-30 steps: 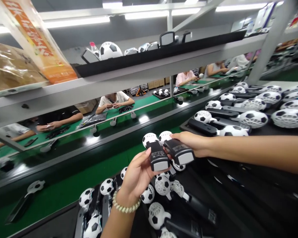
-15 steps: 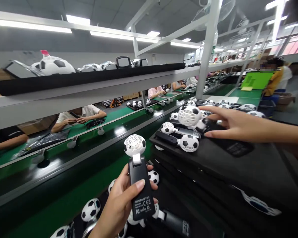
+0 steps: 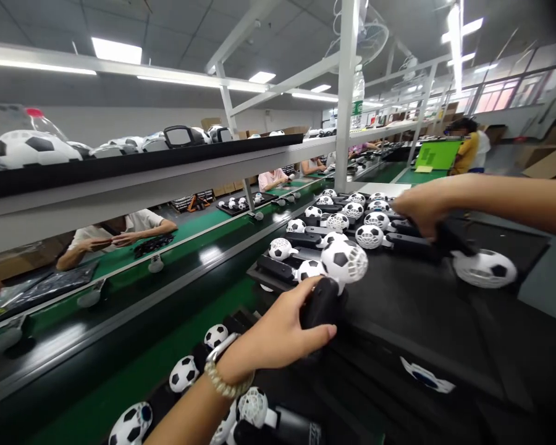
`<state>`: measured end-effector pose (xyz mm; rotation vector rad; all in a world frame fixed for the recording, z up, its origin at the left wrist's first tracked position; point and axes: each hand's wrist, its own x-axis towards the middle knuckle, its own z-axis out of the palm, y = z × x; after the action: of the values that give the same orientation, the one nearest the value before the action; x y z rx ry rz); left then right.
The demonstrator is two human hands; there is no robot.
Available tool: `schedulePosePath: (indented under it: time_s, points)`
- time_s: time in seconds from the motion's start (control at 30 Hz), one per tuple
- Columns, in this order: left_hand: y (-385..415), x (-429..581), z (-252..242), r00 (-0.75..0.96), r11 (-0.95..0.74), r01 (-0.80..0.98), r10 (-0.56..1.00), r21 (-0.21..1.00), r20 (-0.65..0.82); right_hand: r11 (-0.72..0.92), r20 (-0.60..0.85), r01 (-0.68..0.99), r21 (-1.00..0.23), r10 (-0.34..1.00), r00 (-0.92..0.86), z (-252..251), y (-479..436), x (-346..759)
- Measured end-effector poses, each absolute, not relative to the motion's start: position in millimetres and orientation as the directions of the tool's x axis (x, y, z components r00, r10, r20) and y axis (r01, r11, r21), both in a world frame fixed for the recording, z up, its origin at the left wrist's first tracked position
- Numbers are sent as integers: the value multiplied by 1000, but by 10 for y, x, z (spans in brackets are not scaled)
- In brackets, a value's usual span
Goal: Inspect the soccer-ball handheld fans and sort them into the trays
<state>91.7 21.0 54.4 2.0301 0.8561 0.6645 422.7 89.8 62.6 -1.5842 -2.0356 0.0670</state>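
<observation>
Black plastic grip of a handheld fan sits in the left hand, with the fingers curled closed around its lower part and the thumb lying along its upper side. Its white cage head, patterned with black football panels, stands tilted just above the hand, clear of the fingertips. A beaded bracelet circles the left wrist.

Off to the right, the right hand is closed from above over the dark grip of a second handheld fan, fingers wrapped down around it. That fan's football-patterned head points away from the hand, out past the fingers, and hangs just above a black work surface.

Between the two hands, more football-headed fans lie in close rows on black trays, their grips side by side. Others sit below the left forearm, beside a green conveyor belt that runs along the bench.

Beyond the belt, a co-worker in a white shirt sits with both forearms on the bench, and another in pink sits further along. A person in a yellow top stands at the far end near a green board. A long shelf overhead carries more fan parts.
</observation>
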Motion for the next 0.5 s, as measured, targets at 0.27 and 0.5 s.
schedulePosePath:
  time_s: [0.27,0.5]
  points:
    - [631,1425,709,861,-768,385,499,512,100,413,147,857,-308,911,-386,550,1489,4000]
    - [902,1972,560,854,-747,255,472,613,220,422,247,809,-408,905,-347,618,981,4223]
